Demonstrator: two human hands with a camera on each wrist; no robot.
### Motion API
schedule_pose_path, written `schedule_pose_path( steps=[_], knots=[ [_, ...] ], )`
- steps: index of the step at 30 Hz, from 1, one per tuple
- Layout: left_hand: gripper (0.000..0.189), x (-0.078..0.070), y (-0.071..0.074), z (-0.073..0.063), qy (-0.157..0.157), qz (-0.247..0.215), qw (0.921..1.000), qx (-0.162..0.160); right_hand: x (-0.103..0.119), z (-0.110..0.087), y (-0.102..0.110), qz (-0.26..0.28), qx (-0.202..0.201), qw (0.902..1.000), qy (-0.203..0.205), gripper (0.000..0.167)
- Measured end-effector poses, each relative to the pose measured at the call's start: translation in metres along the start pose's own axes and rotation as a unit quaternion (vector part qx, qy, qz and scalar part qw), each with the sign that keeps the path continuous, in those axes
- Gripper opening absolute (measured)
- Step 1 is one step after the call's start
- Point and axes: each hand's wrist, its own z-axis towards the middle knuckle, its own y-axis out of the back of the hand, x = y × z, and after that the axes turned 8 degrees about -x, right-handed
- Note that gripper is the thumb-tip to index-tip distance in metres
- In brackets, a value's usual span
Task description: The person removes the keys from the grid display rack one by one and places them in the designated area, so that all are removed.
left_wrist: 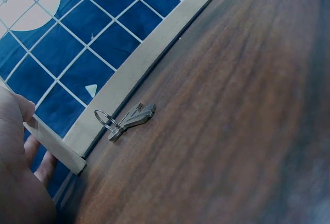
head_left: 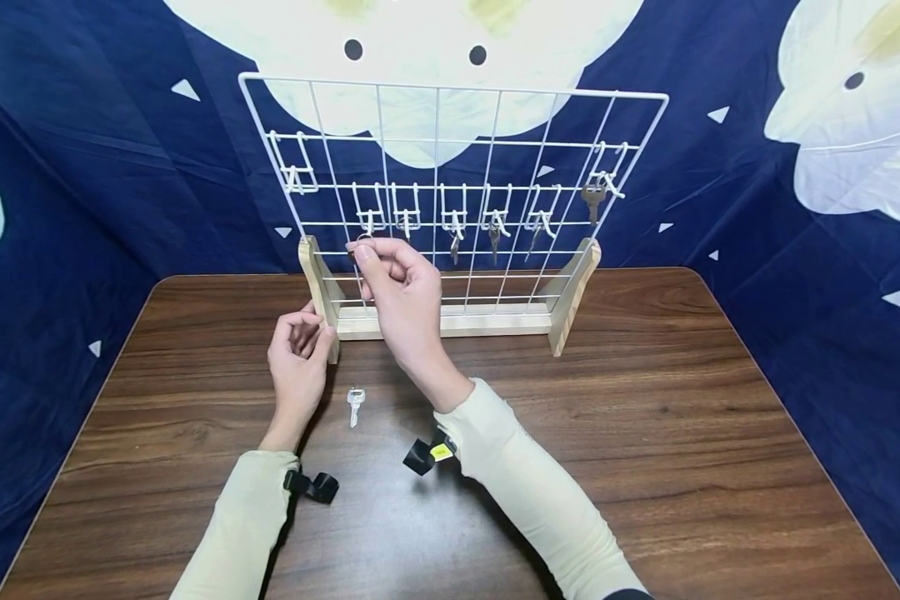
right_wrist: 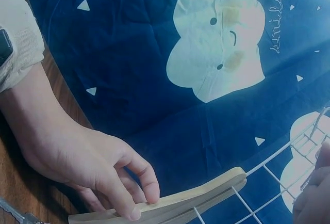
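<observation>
My right hand (head_left: 405,292) is raised in front of the white wire grid rack (head_left: 453,93). Its thumb and index finger pinch a small key ring (head_left: 365,238) just below the lower row's leftmost hook (head_left: 370,218); the fingers cover most of what hangs from it. Lower down, my left hand (head_left: 297,358) holds the rack's left wooden leg (head_left: 321,283), thumb in front and fingertips behind, as the left wrist view shows. A silver key (head_left: 355,408) with its ring lies on the table between my forearms, also seen as a key (left_wrist: 135,122) in the left wrist view.
Keys hang from several hooks on the right half, including a dark key (head_left: 593,202) at the upper right. An upper-left hook (head_left: 294,171) bears no visible key. The brown wooden table (head_left: 682,417) meets a blue patterned cloth (head_left: 750,225) behind.
</observation>
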Motion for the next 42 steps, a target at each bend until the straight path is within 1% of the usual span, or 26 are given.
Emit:
schedule_pose_path(
  steps=[13, 20, 22, 26, 29, 33, 37, 42],
  knots=[
    [0.021, 0.0, 0.001, 0.0, -0.001, 0.003, 1.0, 0.001, -0.001, -0.01, 0.009, -0.032, 0.018, 0.9989, 0.031, 0.018],
    [0.023, -0.001, 0.001, 0.001, 0.0, 0.003, 1.0, 0.003, -0.007, -0.015, 0.018, -0.071, 0.017, 0.9959, 0.053, 0.016],
    [0.023, -0.001, 0.001, 0.001, 0.002, 0.002, 1.0, 0.003, -0.007, -0.016, 0.02, -0.071, 0.021, 0.996, 0.05, 0.016],
    [0.023, -0.001, 0.001, 0.001, 0.002, 0.004, 1.0, 0.001, -0.008, -0.019, 0.024, -0.06, 0.028, 0.9974, 0.03, 0.017],
    [0.022, -0.001, 0.001, 0.001, 0.001, 0.002, 1.0, 0.001, -0.009, -0.021, 0.027, -0.058, 0.03, 0.9978, 0.007, 0.017],
    [0.022, 0.0, 0.001, 0.001, -0.001, 0.0, 1.0, 0.003, -0.012, -0.025, 0.03, -0.07, 0.034, 0.9968, -0.018, 0.018],
    [0.022, 0.0, 0.001, 0.0, 0.002, 0.001, 1.0, 0.005, -0.017, -0.029, 0.035, -0.081, 0.037, 0.9956, -0.03, 0.017],
    [0.022, 0.0, 0.0, 0.0, 0.004, -0.002, 1.0, 0.005, -0.022, -0.034, 0.04, -0.091, 0.043, 0.9944, -0.033, 0.017]
  ],
)
